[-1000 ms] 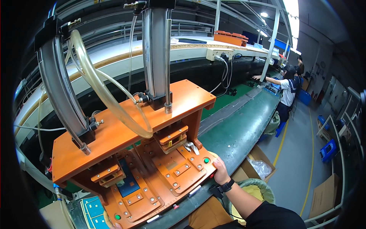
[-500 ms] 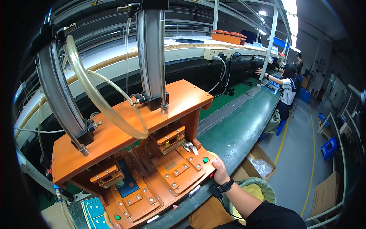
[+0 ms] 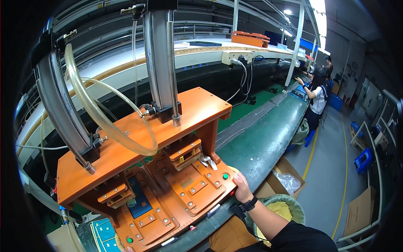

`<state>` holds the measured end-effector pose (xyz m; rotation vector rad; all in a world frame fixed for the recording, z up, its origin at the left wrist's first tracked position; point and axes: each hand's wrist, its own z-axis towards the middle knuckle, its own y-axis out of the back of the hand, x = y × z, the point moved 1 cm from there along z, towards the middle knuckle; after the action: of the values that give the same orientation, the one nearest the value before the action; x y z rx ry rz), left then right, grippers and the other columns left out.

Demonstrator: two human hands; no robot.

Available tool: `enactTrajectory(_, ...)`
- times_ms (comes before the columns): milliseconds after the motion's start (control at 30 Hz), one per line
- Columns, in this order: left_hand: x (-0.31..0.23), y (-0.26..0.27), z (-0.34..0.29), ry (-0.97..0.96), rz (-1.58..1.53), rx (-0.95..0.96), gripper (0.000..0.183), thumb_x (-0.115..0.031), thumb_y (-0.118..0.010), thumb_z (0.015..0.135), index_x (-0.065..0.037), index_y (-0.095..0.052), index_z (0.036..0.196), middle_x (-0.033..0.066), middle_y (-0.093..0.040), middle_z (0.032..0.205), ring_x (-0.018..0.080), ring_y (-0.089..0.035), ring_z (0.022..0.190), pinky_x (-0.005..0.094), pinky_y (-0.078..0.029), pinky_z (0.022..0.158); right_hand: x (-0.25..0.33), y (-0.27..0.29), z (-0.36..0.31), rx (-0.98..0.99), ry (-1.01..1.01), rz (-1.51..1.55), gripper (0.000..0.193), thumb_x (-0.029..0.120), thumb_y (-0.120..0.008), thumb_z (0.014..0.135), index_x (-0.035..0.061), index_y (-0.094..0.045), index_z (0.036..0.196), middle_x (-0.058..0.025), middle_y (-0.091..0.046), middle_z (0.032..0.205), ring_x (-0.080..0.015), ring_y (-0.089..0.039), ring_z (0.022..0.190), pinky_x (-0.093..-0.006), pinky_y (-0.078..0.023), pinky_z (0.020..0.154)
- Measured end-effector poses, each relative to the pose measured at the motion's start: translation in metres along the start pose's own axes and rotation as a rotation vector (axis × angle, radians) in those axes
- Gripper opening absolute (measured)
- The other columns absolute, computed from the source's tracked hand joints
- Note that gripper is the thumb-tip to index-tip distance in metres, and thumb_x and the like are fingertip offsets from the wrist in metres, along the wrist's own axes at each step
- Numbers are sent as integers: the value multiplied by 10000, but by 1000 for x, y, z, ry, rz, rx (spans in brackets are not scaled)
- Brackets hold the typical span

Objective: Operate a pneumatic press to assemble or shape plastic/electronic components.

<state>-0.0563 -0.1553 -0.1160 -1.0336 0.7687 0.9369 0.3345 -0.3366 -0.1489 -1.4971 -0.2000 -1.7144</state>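
Orange press [image 3: 168, 135], dark-blue panel [image 3: 143, 207]

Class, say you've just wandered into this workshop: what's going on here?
A person has both hands at the front corners of an orange press. The right hand is against the corner beside a green button; only a little of the left hand shows, near the other one. A dark blue panel lies in the left half of the base. Farther along the bench, a co-worker reaches forward.
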Motion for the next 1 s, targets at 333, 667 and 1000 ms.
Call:
enactTrajectory(333, -3, -2, 1, -16, -5, 34, 634, -314, -514, 1032, 68, -400, 1525, 235, -440, 1570, 363, -456, 1424, 483, -333, 1210, -1, 0, 0, -10, -6, 32, 625, 308, -540, 982, -73, -453, 1470, -152, -599, 1397, -200, -577, 1283, -335, -421, 1125)
enactTrajectory(667, 5, 3, 2, -15, -33, 48, 629, -310, -511, 1025, 48, -401, 1531, 227, -460, 1553, 370, -470, 1412, 494, -351, 1200, -2, 2, 0, -7, 12, -8, 587, 299, -531, 1010, -61, -468, 1470, -136, -604, 1386, -187, -580, 1264, -335, -433, 1114)
enactTrajectory(1000, 12, 19, -1, 59, -57, 16, 681, -241, -562, 958, 39, -351, 1542, 202, -478, 1501, 295, -484, 1389, 415, -348, 1194, 66, -21, -17, -253, 231, -541, 568, 110, -617, 1002, -4, -411, 1518, -149, -526, 1491, -254, -545, 1320, -409, -399, 1158)
